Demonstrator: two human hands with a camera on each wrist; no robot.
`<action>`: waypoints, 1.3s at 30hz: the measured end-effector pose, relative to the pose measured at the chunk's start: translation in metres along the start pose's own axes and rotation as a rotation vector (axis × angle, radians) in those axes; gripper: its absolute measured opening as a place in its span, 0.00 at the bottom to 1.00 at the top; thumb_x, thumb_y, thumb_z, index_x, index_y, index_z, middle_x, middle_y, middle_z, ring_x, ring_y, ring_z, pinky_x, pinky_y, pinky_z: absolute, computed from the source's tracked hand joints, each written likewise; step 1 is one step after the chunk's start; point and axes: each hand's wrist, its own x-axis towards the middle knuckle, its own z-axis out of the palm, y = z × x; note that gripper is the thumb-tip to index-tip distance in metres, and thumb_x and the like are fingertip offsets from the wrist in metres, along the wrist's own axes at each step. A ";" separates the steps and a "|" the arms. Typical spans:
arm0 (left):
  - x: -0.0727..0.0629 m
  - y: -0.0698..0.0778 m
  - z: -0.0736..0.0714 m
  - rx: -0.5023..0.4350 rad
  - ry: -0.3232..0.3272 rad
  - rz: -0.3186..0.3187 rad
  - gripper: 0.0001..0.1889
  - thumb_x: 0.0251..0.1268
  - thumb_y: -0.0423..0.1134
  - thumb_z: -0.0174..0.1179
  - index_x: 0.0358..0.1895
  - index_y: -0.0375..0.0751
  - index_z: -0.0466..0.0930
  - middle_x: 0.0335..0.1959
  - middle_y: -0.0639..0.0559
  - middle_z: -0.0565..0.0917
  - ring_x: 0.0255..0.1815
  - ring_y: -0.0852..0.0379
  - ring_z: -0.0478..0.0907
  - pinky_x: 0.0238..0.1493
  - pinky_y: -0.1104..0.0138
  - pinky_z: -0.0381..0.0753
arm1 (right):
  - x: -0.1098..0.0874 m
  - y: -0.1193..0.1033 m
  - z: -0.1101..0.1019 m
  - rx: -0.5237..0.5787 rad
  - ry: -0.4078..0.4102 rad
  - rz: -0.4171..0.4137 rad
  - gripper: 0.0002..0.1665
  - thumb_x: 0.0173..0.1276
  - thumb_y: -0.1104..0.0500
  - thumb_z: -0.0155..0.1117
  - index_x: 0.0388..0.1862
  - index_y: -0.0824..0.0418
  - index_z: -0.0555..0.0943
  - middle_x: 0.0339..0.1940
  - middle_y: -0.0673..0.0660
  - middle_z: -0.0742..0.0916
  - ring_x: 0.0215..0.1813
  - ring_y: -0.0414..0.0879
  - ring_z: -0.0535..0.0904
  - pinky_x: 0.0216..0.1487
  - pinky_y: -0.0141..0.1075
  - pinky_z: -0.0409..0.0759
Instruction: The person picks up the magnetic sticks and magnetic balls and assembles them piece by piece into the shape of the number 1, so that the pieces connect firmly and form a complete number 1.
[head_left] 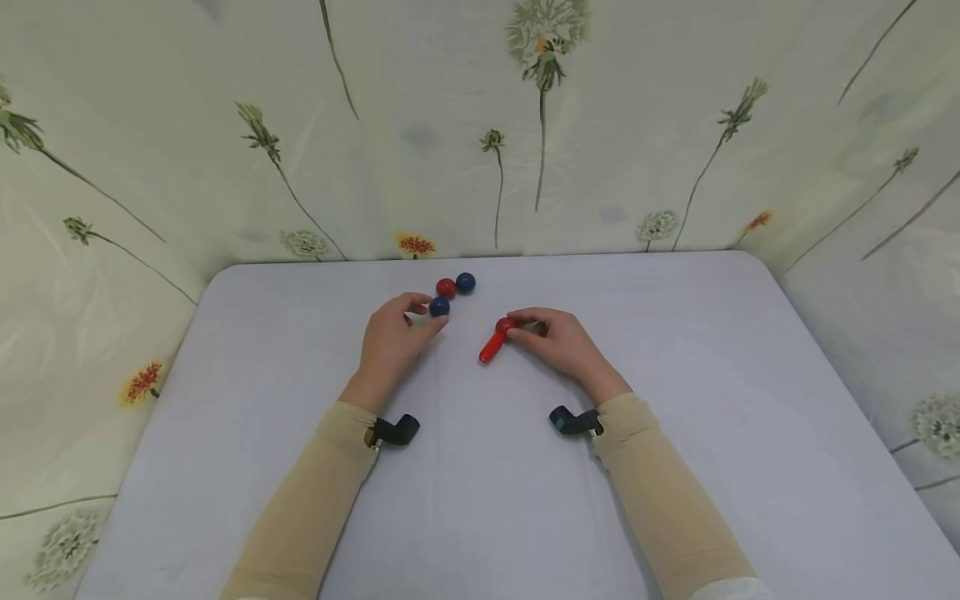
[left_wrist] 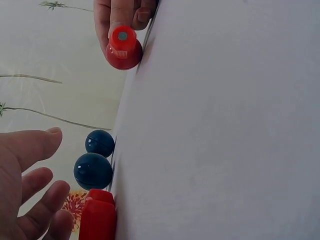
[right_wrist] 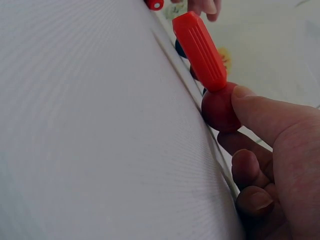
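Your right hand (head_left: 553,340) pinches the red ball (head_left: 503,326) meeting a red stick (head_left: 492,347), while your left hand (head_left: 396,337), fingers parted, flanks the near blue ball (head_left: 439,307) on the worktop (head_left: 480,483) without gripping it, so a nudge could roll it into 2 farther balls (head_left: 466,282).

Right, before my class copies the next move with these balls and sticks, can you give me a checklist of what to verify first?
1. Right hand pinching the held red ball: ok.
2. Held stick meeting that ball: ok, its end touches it.
3. That joint firm: cannot tell.
4. Left hand closed round the near blue ball: not ok, its thumb and fingers are spread.
5. Far blue ball and other red ball in view: ok, beyond the left hand.
6. Second stick visible from above: not ok, only the wrist views show it.
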 end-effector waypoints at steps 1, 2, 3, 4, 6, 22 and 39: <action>0.001 -0.001 0.000 -0.001 0.003 0.008 0.24 0.60 0.56 0.68 0.55 0.49 0.81 0.46 0.52 0.83 0.44 0.53 0.74 0.43 0.60 0.75 | 0.000 0.000 0.000 -0.002 0.000 0.000 0.27 0.63 0.32 0.65 0.56 0.41 0.83 0.42 0.42 0.85 0.36 0.44 0.77 0.36 0.41 0.76; 0.002 -0.001 -0.001 0.000 0.008 0.017 0.24 0.60 0.56 0.68 0.55 0.48 0.81 0.46 0.52 0.83 0.45 0.52 0.74 0.44 0.60 0.76 | 0.000 0.000 0.000 -0.004 -0.001 -0.002 0.27 0.63 0.32 0.65 0.56 0.42 0.83 0.42 0.42 0.85 0.35 0.44 0.77 0.36 0.41 0.75; 0.002 -0.002 -0.001 0.000 0.013 0.026 0.24 0.60 0.55 0.68 0.56 0.47 0.81 0.46 0.51 0.83 0.46 0.52 0.75 0.46 0.59 0.76 | 0.000 -0.001 0.000 -0.005 0.000 -0.004 0.27 0.63 0.32 0.65 0.56 0.42 0.83 0.41 0.42 0.85 0.35 0.44 0.77 0.36 0.41 0.75; 0.003 -0.002 -0.001 0.001 0.019 0.034 0.24 0.60 0.55 0.69 0.56 0.47 0.81 0.47 0.50 0.83 0.47 0.51 0.75 0.47 0.58 0.76 | 0.000 -0.001 -0.001 -0.003 0.001 -0.007 0.27 0.63 0.32 0.65 0.56 0.42 0.83 0.40 0.42 0.85 0.35 0.44 0.77 0.35 0.41 0.75; 0.005 -0.003 -0.001 0.011 0.028 0.044 0.25 0.60 0.54 0.69 0.56 0.46 0.81 0.47 0.50 0.83 0.48 0.50 0.76 0.49 0.56 0.75 | 0.000 -0.002 -0.001 -0.005 -0.001 -0.010 0.27 0.63 0.33 0.65 0.56 0.42 0.83 0.40 0.42 0.85 0.34 0.45 0.77 0.35 0.41 0.75; 0.017 -0.001 0.004 0.108 -0.011 -0.050 0.29 0.59 0.59 0.67 0.59 0.47 0.79 0.50 0.49 0.82 0.50 0.48 0.75 0.54 0.51 0.70 | -0.001 -0.003 -0.002 0.004 0.001 -0.011 0.26 0.63 0.33 0.65 0.56 0.42 0.83 0.39 0.42 0.85 0.34 0.44 0.77 0.36 0.41 0.75; 0.026 0.002 0.010 0.208 -0.031 -0.093 0.26 0.58 0.63 0.65 0.53 0.49 0.81 0.46 0.53 0.84 0.49 0.49 0.76 0.52 0.51 0.69 | -0.001 -0.001 -0.001 0.007 -0.009 0.002 0.27 0.63 0.32 0.65 0.57 0.42 0.83 0.43 0.41 0.85 0.36 0.44 0.78 0.37 0.41 0.76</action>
